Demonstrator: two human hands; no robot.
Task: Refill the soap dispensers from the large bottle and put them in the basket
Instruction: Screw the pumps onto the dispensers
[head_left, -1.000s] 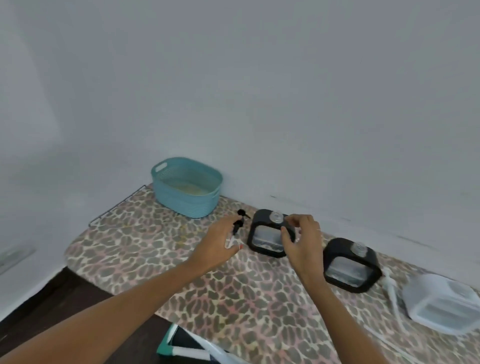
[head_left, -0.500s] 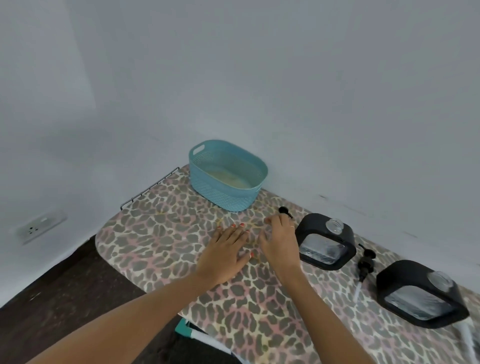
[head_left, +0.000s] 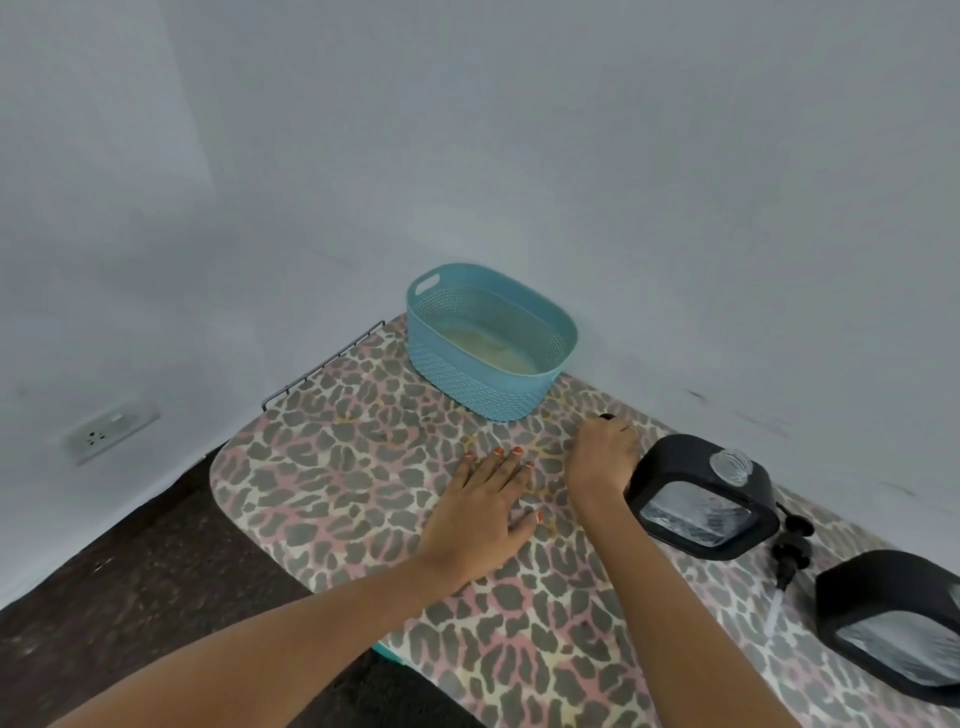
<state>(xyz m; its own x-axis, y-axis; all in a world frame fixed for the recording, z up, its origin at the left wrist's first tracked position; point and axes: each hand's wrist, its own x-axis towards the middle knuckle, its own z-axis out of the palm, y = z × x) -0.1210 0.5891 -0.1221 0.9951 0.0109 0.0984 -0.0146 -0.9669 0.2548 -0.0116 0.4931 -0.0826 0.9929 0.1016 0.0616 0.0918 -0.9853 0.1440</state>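
Note:
Two black-framed clear soap dispensers lie on the leopard-print table. The nearer dispenser (head_left: 701, 493) has an open threaded neck with no pump. The second dispenser (head_left: 893, 623) is cut off at the right edge. A black pump (head_left: 789, 545) with its clear tube lies between them. My right hand (head_left: 602, 460) is curled over another black pump (head_left: 605, 416) just left of the nearer dispenser; only the pump's tip shows. My left hand (head_left: 488, 499) rests flat on the table, fingers straight. The teal basket (head_left: 467, 384) stands at the back with no dispenser in it.
The table (head_left: 337, 493) ends in a rounded edge at the left, with a wire rail (head_left: 322, 366) at its far left corner. A grey wall runs close behind. A wall socket (head_left: 109, 431) sits low on the left, above dark floor.
The view swung left, so the large bottle is out of frame. The pump passed from my left hand to my right. My left hand now lies flat.

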